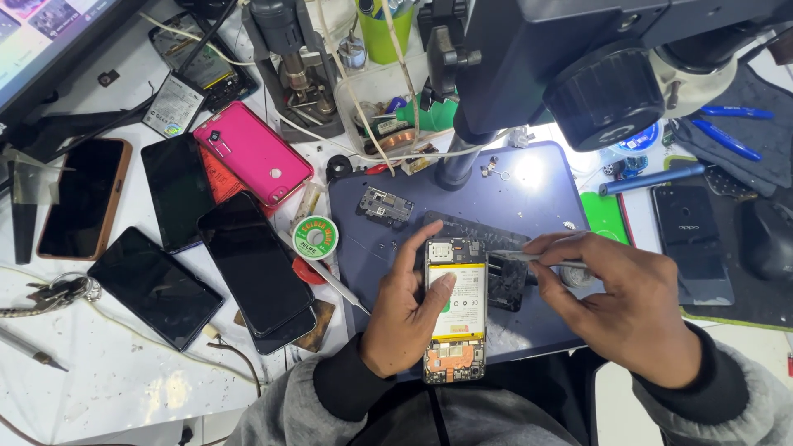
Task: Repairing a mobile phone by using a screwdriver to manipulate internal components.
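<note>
The left hand grips the opened phone while the right hand pinches tweezers near its top edge, mid-disassembly; next calls for a steady, fine pick.

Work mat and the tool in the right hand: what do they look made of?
Work mat: probably rubber or silicone, matte blue-grey, with soft glare under the lamp. Tool in the right hand: likely bare metal, thin, silvery and shiny; looks like tweezers.

Single head view, steep downward, close over cluttered repair bench.
</note>
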